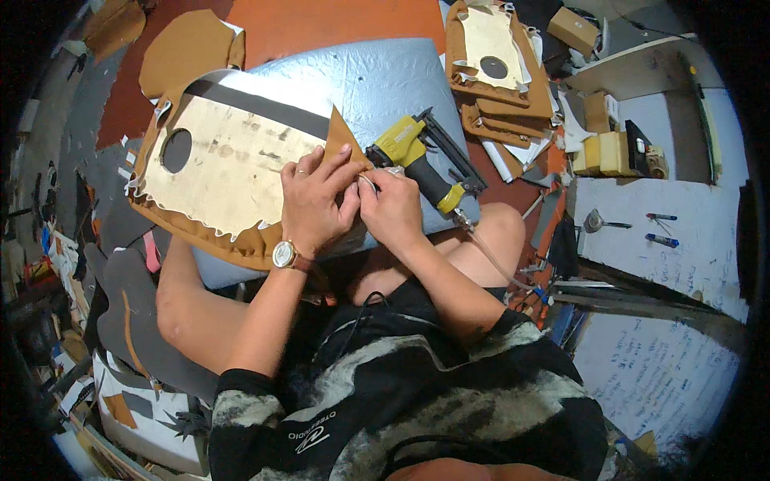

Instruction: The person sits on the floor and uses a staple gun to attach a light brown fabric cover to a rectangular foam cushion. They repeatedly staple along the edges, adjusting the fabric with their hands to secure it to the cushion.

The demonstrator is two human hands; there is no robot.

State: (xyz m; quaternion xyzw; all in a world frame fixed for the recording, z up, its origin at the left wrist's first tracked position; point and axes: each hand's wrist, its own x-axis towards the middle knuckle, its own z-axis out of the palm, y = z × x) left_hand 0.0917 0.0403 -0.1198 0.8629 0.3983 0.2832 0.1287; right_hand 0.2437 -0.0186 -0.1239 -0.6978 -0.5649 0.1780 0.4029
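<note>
A wooden backing panel [233, 148] with a round hole lies on a blue-grey padded surface [353, 76] across my lap. Brown upholstery material [212, 236] wraps its near edge, and a pointed brown flap [342, 138] stands up at its right corner. My left hand [317, 196], with a wristwatch, rests on that corner with its fingers stretched over the material. Right beside it, my right hand [393, 207] is closed at the same corner; a small shiny curved edge shows at its fingertips, too hidden to name. A yellow and black pneumatic staple gun [413, 152] lies just beyond my right hand.
An air hose [497, 256] runs from the staple gun past my right knee. Stacked brown upholstered panels [501, 72] stand at the far right. A brown piece [188, 52] lies at the far left. White boards [650, 240] with pens and a metal tool sit to the right.
</note>
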